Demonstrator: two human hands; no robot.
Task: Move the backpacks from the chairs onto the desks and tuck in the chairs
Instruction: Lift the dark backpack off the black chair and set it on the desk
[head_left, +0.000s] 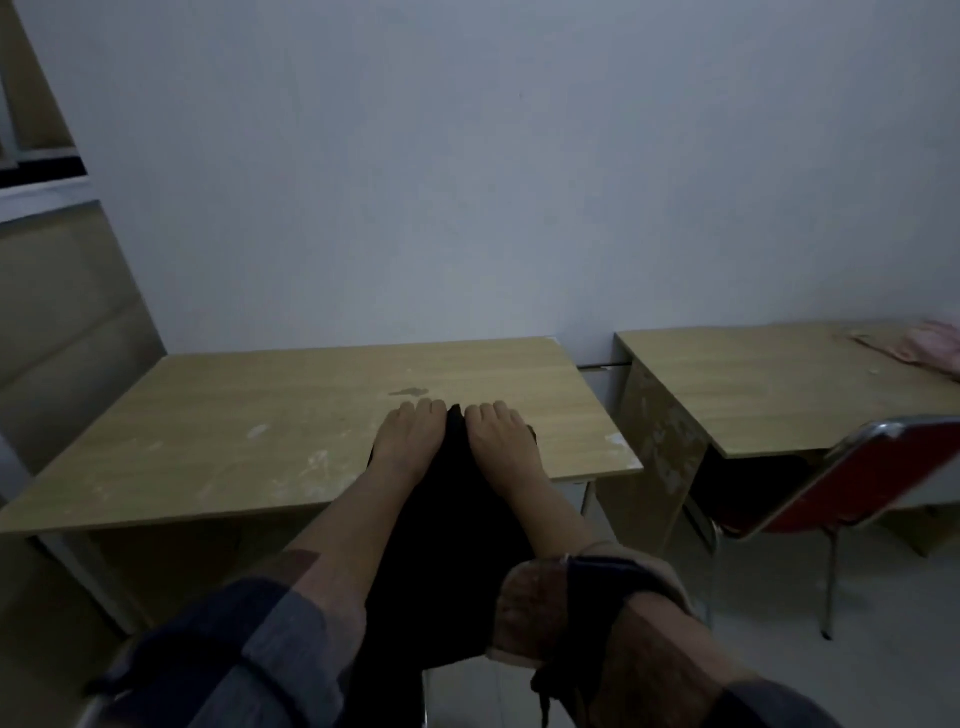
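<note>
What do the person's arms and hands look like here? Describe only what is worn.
Both hands, left and right, are bare, without gloves. Both sleeves are dark blue-grey, pushed up the forearms. The right forearm carries a brown band with black straps.
</note>
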